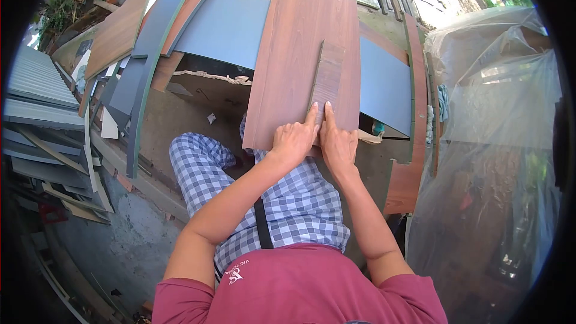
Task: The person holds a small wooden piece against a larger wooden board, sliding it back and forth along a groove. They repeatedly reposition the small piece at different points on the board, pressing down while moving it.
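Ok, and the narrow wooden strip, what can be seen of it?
The narrow strip looks like dull brown, grained wood, with a dark left edge. It lies flat on the redder wood-grain board, right of its middle, far end angled slightly right. The left hand and right hand each seem to touch it with an index fingertip, partly hiding its near part.
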The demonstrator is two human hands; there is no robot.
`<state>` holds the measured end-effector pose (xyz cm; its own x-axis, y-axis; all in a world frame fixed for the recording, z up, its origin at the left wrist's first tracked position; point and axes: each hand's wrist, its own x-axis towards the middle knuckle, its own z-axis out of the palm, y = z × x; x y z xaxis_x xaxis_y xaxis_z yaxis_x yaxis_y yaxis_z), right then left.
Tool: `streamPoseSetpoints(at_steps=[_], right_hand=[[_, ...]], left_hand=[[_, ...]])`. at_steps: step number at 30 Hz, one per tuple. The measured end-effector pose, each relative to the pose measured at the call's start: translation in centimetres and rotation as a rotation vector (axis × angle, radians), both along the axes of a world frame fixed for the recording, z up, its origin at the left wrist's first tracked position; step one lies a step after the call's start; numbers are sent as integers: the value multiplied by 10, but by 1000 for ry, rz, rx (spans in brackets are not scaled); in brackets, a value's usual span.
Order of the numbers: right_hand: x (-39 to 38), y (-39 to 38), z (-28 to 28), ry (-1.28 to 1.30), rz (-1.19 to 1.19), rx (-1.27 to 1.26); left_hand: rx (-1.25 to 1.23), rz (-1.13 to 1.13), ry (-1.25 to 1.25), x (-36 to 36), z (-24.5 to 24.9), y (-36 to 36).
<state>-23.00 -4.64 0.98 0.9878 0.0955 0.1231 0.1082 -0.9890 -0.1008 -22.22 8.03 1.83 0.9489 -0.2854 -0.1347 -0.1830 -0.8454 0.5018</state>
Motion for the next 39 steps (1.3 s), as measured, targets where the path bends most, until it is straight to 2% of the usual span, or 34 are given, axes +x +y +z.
streamPoseSetpoints(at_steps=[4,9,20,28,30,39], right_hand=[[-26,23,0,-39,1,30],[-8,36,-2,-29,51,29],[117,32,-4,121,-40,89],[216,19,-8,158,-63,150],[235,16,-13,24,-41,115],[280,14,-15,61,-82,110]], left_hand=[[-37,5,21,-26,5,26],[-2,26,21,-12,12,40],[86,76,-126,111,-2,23],[139,105,-131,205,-5,4],[161,120,-87,224,-4,0],[146,146,-112,269,-14,-6]])
